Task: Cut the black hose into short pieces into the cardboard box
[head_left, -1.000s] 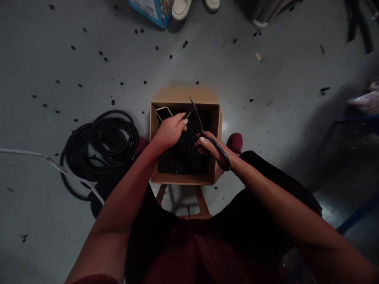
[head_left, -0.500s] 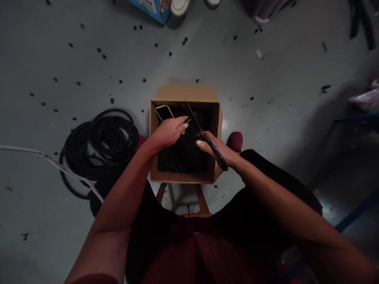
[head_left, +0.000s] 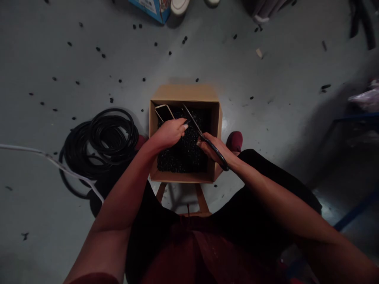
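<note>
Over an open cardboard box [head_left: 181,177] my left hand [head_left: 170,132] pinches a small ribbed black piece [head_left: 188,121], whose kind is too dark to make out. My right hand [head_left: 213,146] is closed around black-handled scissors [head_left: 217,153]. Their blades point up and left, close by the black piece. Many small black bits [head_left: 174,161] fill the bottom of the box. A phone [head_left: 164,113] with a dark screen leans in the box's far left corner, beyond my left hand.
Coiled black hose [head_left: 74,144] lies on the floor left of the box, near a pale cable [head_left: 63,167]. Small black pieces are scattered over the floor. A blue box [head_left: 152,10] and another person's shoe [head_left: 179,6] are at the top. A blue frame [head_left: 358,116] stands at right.
The scissors have shifted slightly down and left, and their blades look closer together. The right thumb has drawn in. My left hand has dropped slightly, still pinching the black piece.
</note>
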`<state>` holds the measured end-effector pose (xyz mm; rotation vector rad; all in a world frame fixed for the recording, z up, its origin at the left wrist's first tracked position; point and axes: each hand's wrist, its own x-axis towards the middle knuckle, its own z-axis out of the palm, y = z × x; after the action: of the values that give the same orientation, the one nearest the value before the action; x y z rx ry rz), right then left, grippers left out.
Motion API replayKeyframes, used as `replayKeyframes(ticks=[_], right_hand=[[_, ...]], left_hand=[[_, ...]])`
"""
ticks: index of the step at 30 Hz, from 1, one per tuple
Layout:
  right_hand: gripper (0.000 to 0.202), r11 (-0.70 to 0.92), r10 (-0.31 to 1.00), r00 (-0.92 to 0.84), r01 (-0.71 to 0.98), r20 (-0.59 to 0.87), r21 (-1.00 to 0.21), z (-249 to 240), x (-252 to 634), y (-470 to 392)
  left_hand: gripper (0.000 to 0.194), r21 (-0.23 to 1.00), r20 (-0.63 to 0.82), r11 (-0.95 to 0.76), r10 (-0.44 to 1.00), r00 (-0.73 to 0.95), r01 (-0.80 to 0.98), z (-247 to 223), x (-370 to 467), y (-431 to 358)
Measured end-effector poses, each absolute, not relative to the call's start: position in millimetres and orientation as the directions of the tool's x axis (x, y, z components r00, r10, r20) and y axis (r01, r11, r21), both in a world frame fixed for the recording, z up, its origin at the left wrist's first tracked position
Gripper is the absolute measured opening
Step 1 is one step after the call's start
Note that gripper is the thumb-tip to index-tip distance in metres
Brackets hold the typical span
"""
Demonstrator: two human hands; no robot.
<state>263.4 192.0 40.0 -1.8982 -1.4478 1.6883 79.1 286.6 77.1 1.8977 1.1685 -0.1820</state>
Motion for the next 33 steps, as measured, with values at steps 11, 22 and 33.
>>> replayKeyframes(ticks=[11,22,33], right_hand=[[0.015,-0.472,0.766,-0.142,0.537,-0.627,-0.699,32,259,187],[0.021,-0.426,0.779,-0.150,0.587,-0.609,-0.688,38,257,189],[0.025,-0.601,0.689,-0.161,0.419,-0.707,-0.681,52,261,196]], left_hand=[[0.029,0.530,-0.541,-0.257,0.631,0.556,0.808,69,78,288],[0.031,0.467,-0.629,-0.211,0.603,0.490,0.859,72,80,289],[0.040,0.646,-0.533,-0.094,0.655,0.536,0.758,70,77,285]])
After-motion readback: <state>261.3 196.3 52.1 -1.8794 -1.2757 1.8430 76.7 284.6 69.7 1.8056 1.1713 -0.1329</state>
